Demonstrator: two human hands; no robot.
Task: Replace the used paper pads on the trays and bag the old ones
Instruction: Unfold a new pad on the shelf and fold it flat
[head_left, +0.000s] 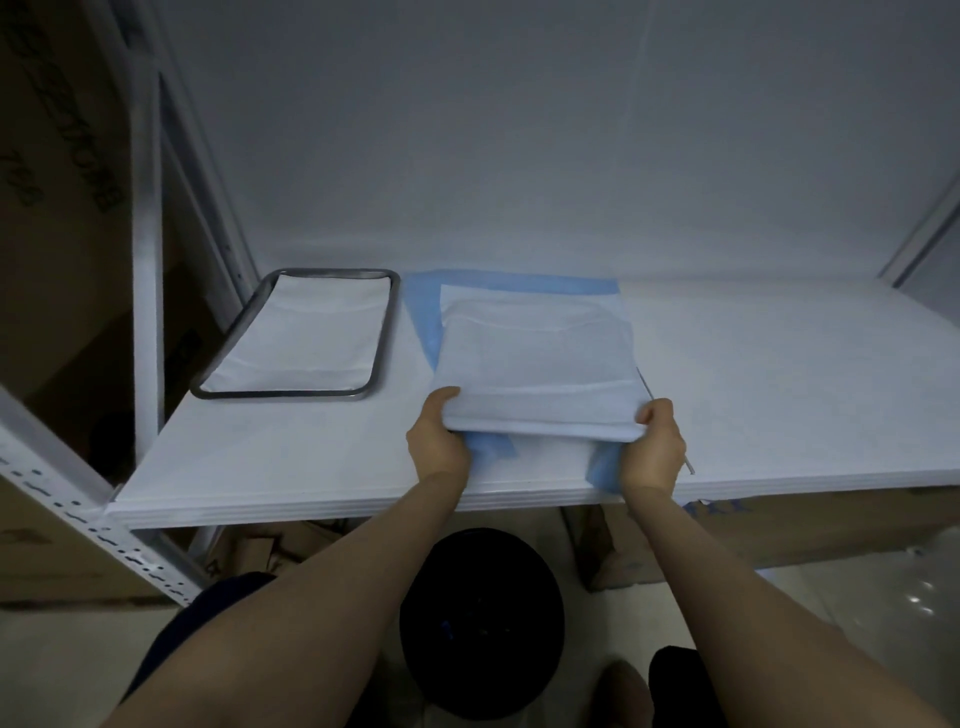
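at 9 o'clock in the view there is a brown cardboard box (62, 260) with dark letters on it. just beside it a white metal post (145, 260) stands up. a wide white shelf (779, 389) runs across the middle

on the left part of the shelf, at about 10 o'clock from the hands, lies a metal tray (280, 398) with a shiny rim. a white paper pad (306, 332) lies flat inside the tray and fills it. just beside the tray, at its 3 o'clock side, a blue sheet (421, 306) lies flat on the shelf. the near end of the sheet reaches the front edge of the shelf

on top of the blue sheet is a second pad (535, 364), white too. its near edge is lifted a little off the shelf. the left hand (436, 441) pinches the near left corner, with the thumb on top and the fingers curled under. the right hand (657, 447) pinches the near right corner the same way, thumb on top

a thin grey metal edge (667, 428) shows at 3 o'clock from the second pad, just beside the right hand. i cannot tell what it belongs to

under the shelf, at 6 o'clock between the two arms, stands a round black bin (480, 618). at 4 o'clock, also under the shelf, sits another brown box (779, 530)
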